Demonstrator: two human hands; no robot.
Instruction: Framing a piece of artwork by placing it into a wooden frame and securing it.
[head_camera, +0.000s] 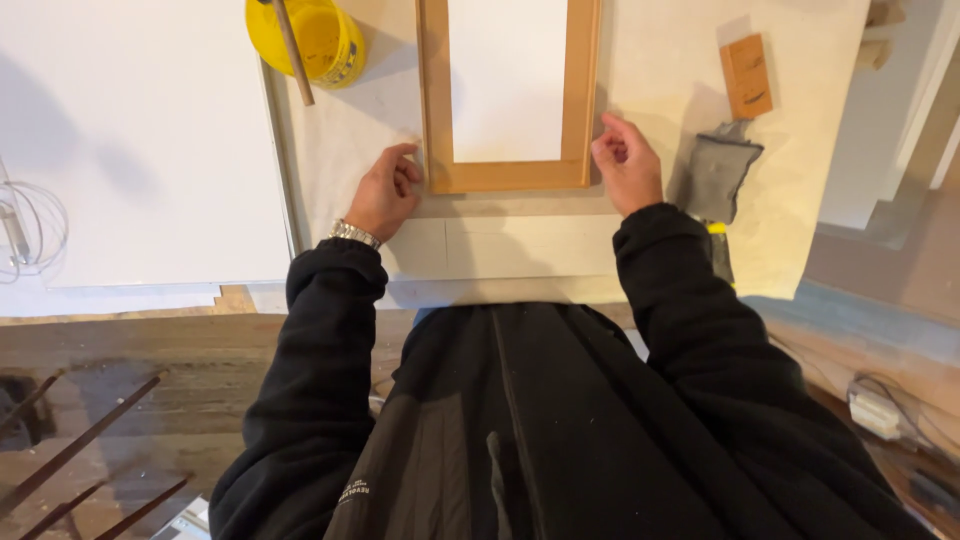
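A wooden cabinet door frame (508, 176) with a white centre panel lies flat on a cloth-covered workbench (660, 90). My left hand (384, 192) rests against the frame's lower left corner, fingers curled, with a metal watch on the wrist. On the other side, my right hand (627, 165) touches the lower right corner with its fingertips. Neither hand grips anything. Black sleeves cover both arms.
A yellow bucket (318, 38) with a wooden stick (293, 50) stands at the back left. A large white panel (140, 140) lies at the left. A wooden block (746, 76) and a grey sander (718, 172) lie at the right. Cables lie on the floor at the lower right.
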